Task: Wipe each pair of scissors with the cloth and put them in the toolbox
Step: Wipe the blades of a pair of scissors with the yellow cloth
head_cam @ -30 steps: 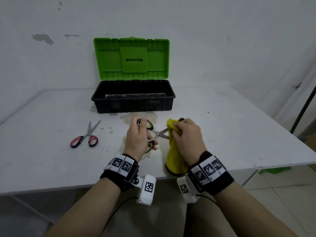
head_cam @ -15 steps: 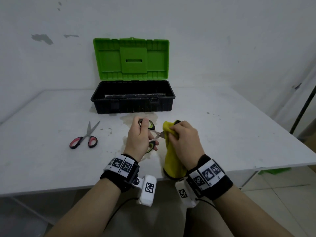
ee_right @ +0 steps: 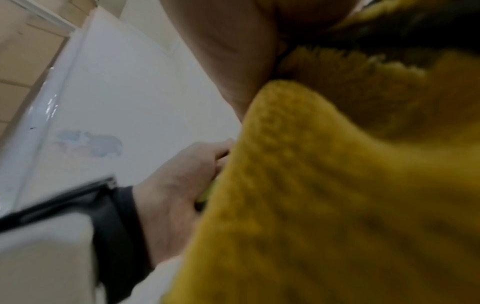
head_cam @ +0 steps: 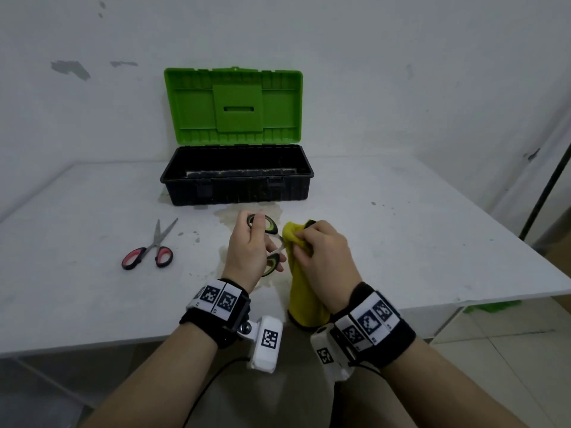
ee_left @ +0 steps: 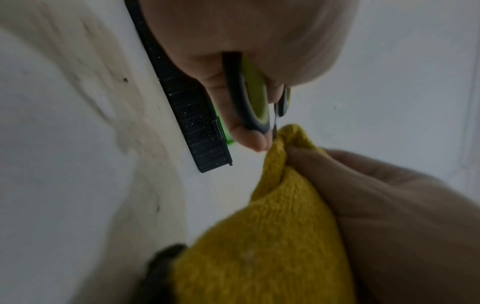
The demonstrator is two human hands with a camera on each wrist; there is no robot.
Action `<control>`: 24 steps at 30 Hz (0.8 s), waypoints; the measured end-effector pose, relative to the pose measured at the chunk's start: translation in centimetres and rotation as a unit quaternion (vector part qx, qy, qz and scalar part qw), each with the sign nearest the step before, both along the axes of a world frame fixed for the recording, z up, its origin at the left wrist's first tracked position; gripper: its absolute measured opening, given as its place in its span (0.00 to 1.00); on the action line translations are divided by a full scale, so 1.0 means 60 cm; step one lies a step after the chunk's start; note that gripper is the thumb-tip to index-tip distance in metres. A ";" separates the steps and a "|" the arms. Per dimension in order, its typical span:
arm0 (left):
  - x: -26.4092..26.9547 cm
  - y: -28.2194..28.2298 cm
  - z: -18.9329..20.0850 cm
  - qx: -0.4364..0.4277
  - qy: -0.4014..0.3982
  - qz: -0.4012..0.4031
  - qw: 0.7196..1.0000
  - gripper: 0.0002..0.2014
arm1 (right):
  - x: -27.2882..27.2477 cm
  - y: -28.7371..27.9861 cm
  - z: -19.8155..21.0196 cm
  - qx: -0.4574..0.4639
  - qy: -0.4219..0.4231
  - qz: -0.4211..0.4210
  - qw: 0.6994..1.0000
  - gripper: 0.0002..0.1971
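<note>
My left hand (head_cam: 251, 248) grips the green-and-black scissors (head_cam: 268, 230) by their handles (ee_left: 253, 98) above the table's front middle. My right hand (head_cam: 321, 257) pinches the yellow cloth (head_cam: 304, 291) round the blades, which are hidden inside the folds. The cloth (ee_left: 272, 236) hangs down to the table edge and fills most of the right wrist view (ee_right: 337, 195). A red-handled pair of scissors (head_cam: 151, 250) lies flat on the table to the left. The black toolbox (head_cam: 236, 183) stands open behind, its green lid (head_cam: 233, 106) upright against the wall.
The white table (head_cam: 432, 242) has a stained patch (head_cam: 244, 213) just in front of the toolbox. A dark pole (head_cam: 543, 193) leans at the right. Tiled floor (head_cam: 509, 335) lies beyond the table's right front edge.
My right hand with the cloth has slid left along the blades toward the handles, covering the metal that showed earlier. The left hand has kept its place.
</note>
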State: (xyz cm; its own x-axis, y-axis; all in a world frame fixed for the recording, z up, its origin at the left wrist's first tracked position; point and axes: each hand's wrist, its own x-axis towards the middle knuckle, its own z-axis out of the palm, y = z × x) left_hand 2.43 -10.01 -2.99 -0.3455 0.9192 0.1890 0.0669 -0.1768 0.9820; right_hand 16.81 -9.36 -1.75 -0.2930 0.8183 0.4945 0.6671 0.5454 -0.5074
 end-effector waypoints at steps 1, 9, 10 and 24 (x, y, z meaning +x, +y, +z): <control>-0.003 -0.002 0.000 0.001 -0.005 0.000 1.000 0.11 | 0.006 0.010 0.001 -0.005 0.007 -0.012 1.000 0.07; -0.015 -0.006 0.010 0.006 -0.008 0.008 1.000 0.12 | 0.079 0.067 0.028 0.010 0.042 -0.138 0.989 0.11; -0.013 -0.005 0.011 0.006 -0.007 0.009 1.000 0.12 | 0.074 0.055 0.034 0.031 0.051 -0.121 0.991 0.11; -0.015 -0.010 0.004 -0.007 -0.011 0.013 1.000 0.12 | 0.081 0.077 0.016 -0.050 0.037 -0.095 0.993 0.09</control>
State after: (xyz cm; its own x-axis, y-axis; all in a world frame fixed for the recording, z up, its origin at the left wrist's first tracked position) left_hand 1.53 -10.61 -2.75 -0.3736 0.9121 0.1687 0.0505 -0.1616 0.9856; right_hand 21.69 -4.75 -0.76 -0.0932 0.9016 0.4223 0.7120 0.3568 -0.6047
